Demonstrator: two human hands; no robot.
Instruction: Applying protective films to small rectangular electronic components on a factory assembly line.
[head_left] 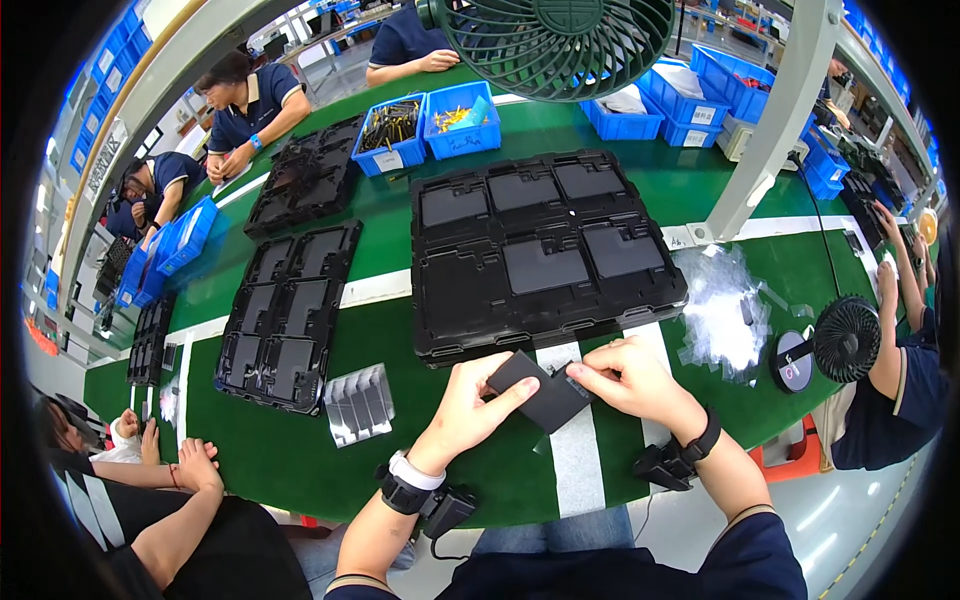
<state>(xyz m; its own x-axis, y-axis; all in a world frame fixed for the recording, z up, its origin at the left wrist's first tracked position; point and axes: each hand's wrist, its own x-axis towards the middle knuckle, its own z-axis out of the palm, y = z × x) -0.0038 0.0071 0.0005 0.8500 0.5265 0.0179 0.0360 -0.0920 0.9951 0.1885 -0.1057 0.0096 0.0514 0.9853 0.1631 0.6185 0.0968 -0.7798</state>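
Between my hands, over the green mat, is a flat black panel (552, 405) with a notch in its far edge. My left hand (478, 405) grips its left side, thumb on top. At the notch, my right hand (630, 378) pinches with thumb and fingertips by the panel's upper right edge; whether a small piece is between them is too small to tell. Just beyond lies a black tray (450, 325) with several similar dark panels (545, 262) in its compartments. The near left compartment shows bare plastic. A sheet of dark strips on clear backing (360, 404) lies left of my left hand.
A heap of clear film pieces (725, 310) lies right of the tray, beside a small black fan (847, 338). More black trays (285, 315) stand left. Blue bins (463, 125) sit behind. A grey post (770, 130) rises at right; a large fan (560, 40) hangs above. Co-workers sit around.
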